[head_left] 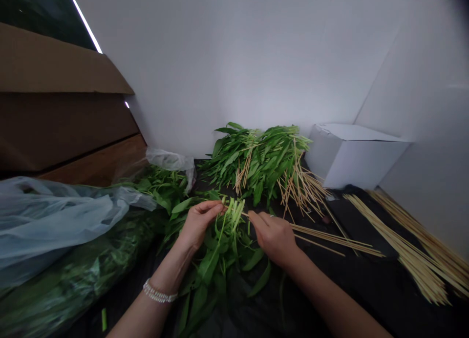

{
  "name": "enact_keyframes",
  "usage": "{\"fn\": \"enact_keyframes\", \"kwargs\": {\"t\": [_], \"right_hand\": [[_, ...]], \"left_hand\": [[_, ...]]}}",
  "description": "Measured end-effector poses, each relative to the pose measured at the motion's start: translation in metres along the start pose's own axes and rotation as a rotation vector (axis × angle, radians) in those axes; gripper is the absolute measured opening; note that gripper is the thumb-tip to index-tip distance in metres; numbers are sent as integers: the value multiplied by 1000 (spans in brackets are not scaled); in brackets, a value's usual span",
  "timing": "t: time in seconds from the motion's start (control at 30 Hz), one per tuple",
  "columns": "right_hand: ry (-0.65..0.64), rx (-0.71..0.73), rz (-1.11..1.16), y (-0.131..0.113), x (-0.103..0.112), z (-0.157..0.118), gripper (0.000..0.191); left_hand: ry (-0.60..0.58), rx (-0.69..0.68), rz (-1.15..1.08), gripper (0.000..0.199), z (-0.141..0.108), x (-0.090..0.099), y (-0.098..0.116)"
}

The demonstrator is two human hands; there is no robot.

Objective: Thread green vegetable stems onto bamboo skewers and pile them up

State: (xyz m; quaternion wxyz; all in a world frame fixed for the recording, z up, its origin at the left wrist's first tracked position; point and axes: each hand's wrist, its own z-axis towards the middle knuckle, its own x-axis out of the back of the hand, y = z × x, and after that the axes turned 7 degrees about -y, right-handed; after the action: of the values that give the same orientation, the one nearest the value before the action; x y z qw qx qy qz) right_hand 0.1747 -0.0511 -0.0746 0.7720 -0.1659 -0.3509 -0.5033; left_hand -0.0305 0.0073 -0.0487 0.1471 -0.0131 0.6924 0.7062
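Observation:
In the head view, my right hand (274, 235) is closed around a thin bamboo skewer (246, 214). Several pale green stems of water spinach (234, 213) sit side by side across the skewer, their long leaves hanging down toward me. My left hand (200, 221) pinches a water spinach stem at the skewer's left end; its fingertips partly hide the skewer's tip. A white beaded bracelet (159, 293) circles my left wrist. More skewers (337, 238) lie on the dark surface beyond my right hand.
Skewered bunches of greens (260, 157) are piled against the white wall. Loose skewers (403, 250) lie at right, by a white box (362, 155). At left are a plastic bag (73, 221) of greens, another leafy heap (164, 184) and a cardboard box (62, 128).

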Motion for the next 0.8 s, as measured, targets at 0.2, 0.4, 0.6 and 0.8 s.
{"fn": "enact_keyframes", "kwargs": {"t": [0.2,0.4,0.6,0.8], "right_hand": [[9,12,-8,-2,-3,-1,28],[23,-6,7,-3,-2,1,25],[36,17,6,-3,-4,-1,26],[26,16,7,-5,-8,-4,27]], "left_hand": [[2,-28,80,29,0,-1,-2],[-47,27,33,32,-1,0,0],[-74,75,96,28,-2,-1,1],[-127,67,150,24,-3,0,2]]}}
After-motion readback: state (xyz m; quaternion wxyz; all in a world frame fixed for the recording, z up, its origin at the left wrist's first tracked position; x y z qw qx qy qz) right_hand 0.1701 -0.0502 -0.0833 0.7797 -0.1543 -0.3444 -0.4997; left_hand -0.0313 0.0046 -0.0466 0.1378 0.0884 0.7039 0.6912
